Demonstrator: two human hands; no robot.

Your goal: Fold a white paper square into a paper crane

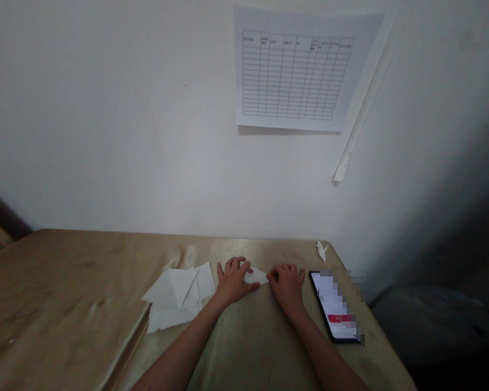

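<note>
A small piece of folded white paper [253, 276] lies on the table between my hands, its narrow point turned to the right. My left hand [233, 281] rests over the paper's left part with fingers spread, the thumb along the near edge and fingertips pressing from above. At the pointed right end, my right hand [287, 282] pinches the tip between thumb and forefinger, its other fingers curled. Part of the paper is hidden under the left fingers. Several white paper sheets [179, 296], some folded, lie overlapping to the left of my left hand.
A phone [336, 309] with a lit screen lies right of my right hand. Behind it, a small folded paper bird [321, 251] stands near the table's back right corner. The gold-brown covered table [85, 282] meets a white wall, where a printed grid sheet [295, 76] hangs.
</note>
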